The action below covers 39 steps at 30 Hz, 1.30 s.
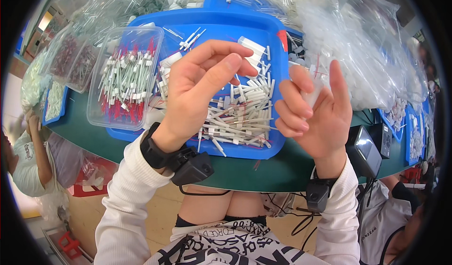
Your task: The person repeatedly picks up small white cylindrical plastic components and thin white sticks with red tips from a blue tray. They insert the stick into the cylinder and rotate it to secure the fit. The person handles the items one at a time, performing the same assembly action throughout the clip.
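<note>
My left hand (193,84) hovers over the blue tray (278,124), fingers curled and thumb near them. Whether something small sits between those fingertips is hidden. To the right, my right hand (318,112) is raised palm up past the tray's edge. Its fingers curl round a whitish plastic piece (312,92), and its thumb points up, apart. A thin rod with a red line shows by its index finger. Beneath my hands, the tray holds many loose white sticks (235,119), some with thin metal or red ends. White blocks (252,47) lie at its back right.
A clear plastic box (96,109) of white-and-red sticks stands at the tray's left. Large clear bags (351,44) of white parts crowd the back and right. A black device (365,152) sits at the green table's (235,173) right. Other people (35,156) sit on both sides.
</note>
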Available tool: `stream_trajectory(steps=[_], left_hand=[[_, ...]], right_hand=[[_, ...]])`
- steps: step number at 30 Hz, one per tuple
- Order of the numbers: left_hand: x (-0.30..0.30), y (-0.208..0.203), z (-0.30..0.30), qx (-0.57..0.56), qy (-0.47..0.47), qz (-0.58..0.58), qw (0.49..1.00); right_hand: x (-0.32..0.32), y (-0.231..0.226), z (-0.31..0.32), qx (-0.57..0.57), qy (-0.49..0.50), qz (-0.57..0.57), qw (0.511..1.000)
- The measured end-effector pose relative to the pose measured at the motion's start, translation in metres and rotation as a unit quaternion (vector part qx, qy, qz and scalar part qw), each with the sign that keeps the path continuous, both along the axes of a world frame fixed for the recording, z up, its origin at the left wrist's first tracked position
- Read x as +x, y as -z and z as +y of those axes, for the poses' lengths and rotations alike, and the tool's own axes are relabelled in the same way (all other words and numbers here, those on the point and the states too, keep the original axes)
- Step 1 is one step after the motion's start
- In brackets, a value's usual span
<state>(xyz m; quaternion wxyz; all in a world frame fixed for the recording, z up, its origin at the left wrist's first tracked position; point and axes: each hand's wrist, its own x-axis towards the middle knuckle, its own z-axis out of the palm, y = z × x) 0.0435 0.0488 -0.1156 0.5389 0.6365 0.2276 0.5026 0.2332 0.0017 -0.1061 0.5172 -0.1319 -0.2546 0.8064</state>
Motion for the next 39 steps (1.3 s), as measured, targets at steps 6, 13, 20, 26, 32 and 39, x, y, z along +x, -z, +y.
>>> stream_trajectory(steps=[6, 13, 20, 26, 32, 39], left_hand=[[0.0, 0.002, 0.0, -0.016, 0.009, -0.023, 1.0], [0.0, 0.002, 0.0, -0.014, 0.012, -0.02, 1.0], [0.001, 0.001, 0.001, -0.023, 0.027, -0.02, 0.999], [0.003, -0.003, -0.004, 0.006, 0.01, 0.019, 1.0], [0.003, -0.002, -0.003, 0.012, 0.009, 0.026, 1.0], [0.003, -0.002, -0.003, 0.01, 0.013, 0.03, 0.999]], right_hand=[[0.003, 0.007, 0.001, -0.005, -0.019, -0.012, 1.0], [0.002, 0.004, 0.001, -0.006, -0.012, -0.008, 1.0], [0.005, 0.009, 0.002, 0.008, -0.017, 0.028, 0.999], [0.004, 0.01, 0.005, 0.021, -0.024, 0.011, 0.999], [0.006, 0.007, 0.005, -0.016, -0.01, 0.005, 1.0], [0.01, 0.015, 0.008, 0.087, -0.08, 0.016, 0.993]])
